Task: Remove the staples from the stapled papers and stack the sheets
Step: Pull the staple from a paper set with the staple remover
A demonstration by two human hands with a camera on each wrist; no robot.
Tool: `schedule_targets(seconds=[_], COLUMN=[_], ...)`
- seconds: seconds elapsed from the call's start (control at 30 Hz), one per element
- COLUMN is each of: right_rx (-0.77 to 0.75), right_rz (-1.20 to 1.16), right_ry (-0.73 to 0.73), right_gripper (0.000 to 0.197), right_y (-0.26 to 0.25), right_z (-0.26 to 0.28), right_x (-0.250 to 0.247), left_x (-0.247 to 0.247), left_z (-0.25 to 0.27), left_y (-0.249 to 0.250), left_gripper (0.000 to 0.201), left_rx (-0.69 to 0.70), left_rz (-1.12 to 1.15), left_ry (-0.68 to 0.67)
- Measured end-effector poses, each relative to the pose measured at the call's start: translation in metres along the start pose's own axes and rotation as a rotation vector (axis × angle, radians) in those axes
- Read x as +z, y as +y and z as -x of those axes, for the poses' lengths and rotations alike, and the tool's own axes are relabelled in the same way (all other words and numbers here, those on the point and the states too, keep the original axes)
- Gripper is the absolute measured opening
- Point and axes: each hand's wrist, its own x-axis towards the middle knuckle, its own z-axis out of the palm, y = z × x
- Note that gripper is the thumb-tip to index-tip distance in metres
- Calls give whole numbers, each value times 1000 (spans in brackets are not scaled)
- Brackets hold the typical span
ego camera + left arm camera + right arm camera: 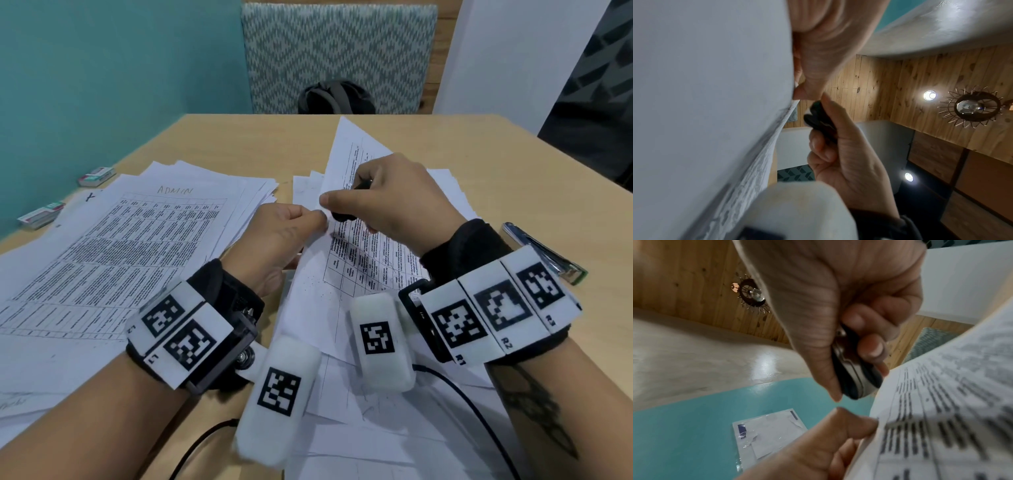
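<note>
My left hand (294, 219) pinches the edge of a printed sheet set (356, 253) and holds it tilted up off the table. My right hand (376, 195) grips a black staple remover (342, 216), squeezed between thumb and fingers, right beside the pinched edge. In the left wrist view the staple remover (818, 120) sits just off the paper edge (785, 116). The right wrist view shows the remover (855, 378) with its metal jaws close to the printed paper (941, 402), and my left thumb (849, 426) on the sheet. No staple is visible.
A fanned stack of printed sheets (120, 246) covers the left of the wooden table (239, 144). More loose sheets (376, 428) lie under my wrists. A silver stapler (544, 253) lies at the right. Two small staple boxes (96, 176) sit at the far left edge.
</note>
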Motion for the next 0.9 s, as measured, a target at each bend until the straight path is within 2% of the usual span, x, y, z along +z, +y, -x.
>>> schedule_targets(seconds=[0.13,0.23,0.33,0.57,0.67,0.73,0.8,0.87,0.9], right_rx=[57,125,170,138,127,127,196,286,317], right_rz=[8,14,-4,-108,-141,-207,-268,-249,-226], right_ry=[62,12,-47,31,-9,-53,-163,-287,-326], right_gripper=[39,38,48,52,51,44,39,39,39], right_y=[9,15,22,25,14,8,10,19,25], right_z=[-4,-6,-8,-14,-17,-20,-20,-19,-19], right_x=[-9,-12,-12,-26,-29,-28,-21,-12,-8], left_x=[-3,-2,-1,-7,-8,-8,-8,-11,-13], left_z=[-1,-1,-3,-11,-13,-15,-15,-16,-17], left_y=[-1,-1,-1,-7,-10,-14,-14,-13,-12], left_gripper=[23,22,26,26,26,25,22,12,15], left_rx=[-27,-35,-37,-144,-175,-185,-216,-260,-283], left_rz=[42,64,61,118,101,79,39,18,16], left_ry=[-49,-97,-99,-95,-95,-106,-127,-176,-207])
